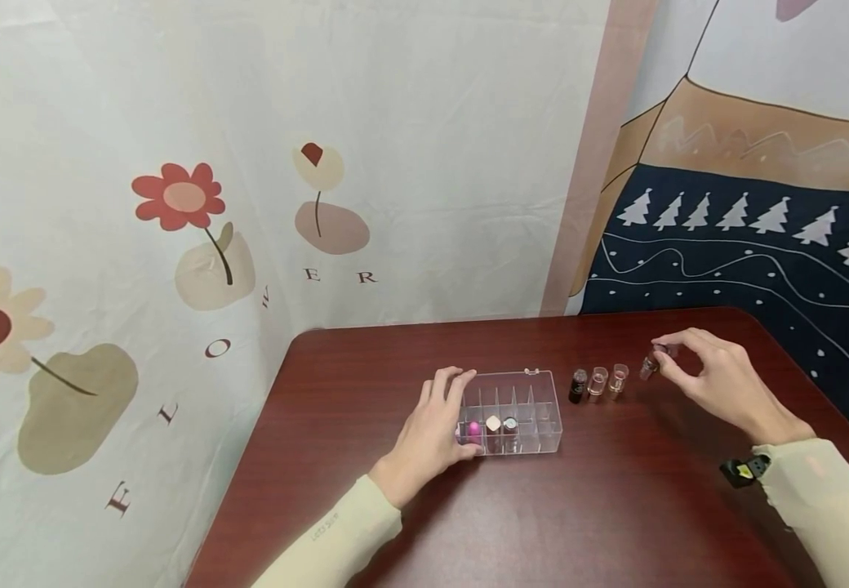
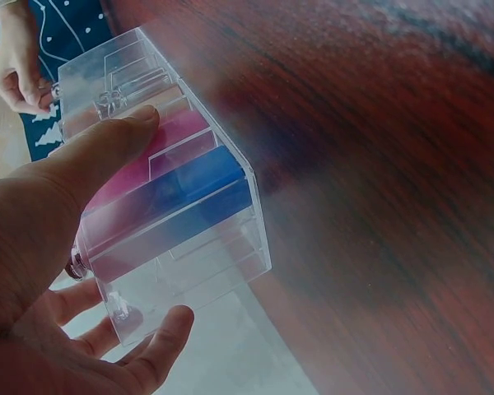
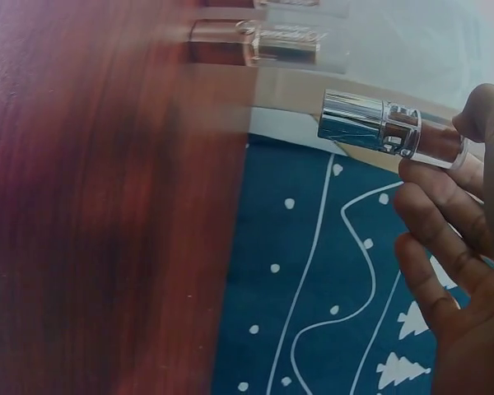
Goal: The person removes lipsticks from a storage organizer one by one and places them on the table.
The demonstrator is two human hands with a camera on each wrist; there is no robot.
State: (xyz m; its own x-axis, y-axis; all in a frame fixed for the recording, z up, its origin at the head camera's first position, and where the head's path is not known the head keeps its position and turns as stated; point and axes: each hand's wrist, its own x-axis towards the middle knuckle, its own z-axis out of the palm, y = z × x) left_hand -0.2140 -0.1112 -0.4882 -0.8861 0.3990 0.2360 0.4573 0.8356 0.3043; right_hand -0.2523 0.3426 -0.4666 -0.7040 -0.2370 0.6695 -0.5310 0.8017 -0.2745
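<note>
A clear plastic organizer box (image 1: 551, 441) with several compartments stands on the table, and my left hand (image 1: 432, 420) grips its left end, thumb on the near wall, fingers toward the far side. In its front row sit a pink-topped tube (image 1: 474, 429), a cream-capped one (image 1: 494, 425) and a silver-topped one (image 1: 510, 426). The left wrist view shows a blue and pink tube (image 2: 202, 181) through the box wall (image 2: 262, 234). Out to the right, my right hand (image 1: 722, 380) pinches a lip gloss tube (image 3: 366, 125) by its reddish-brown end, silver part pointing away; it looks tilted in the head view.
Between box and right hand, a dark small tube (image 1: 577, 387) and two clear-topped tubes, one in the middle (image 1: 597, 385) and one at right (image 1: 618, 382), stand in a row on the dark red table (image 1: 542, 523). Printed cloths (image 1: 432, 163) hang behind the table.
</note>
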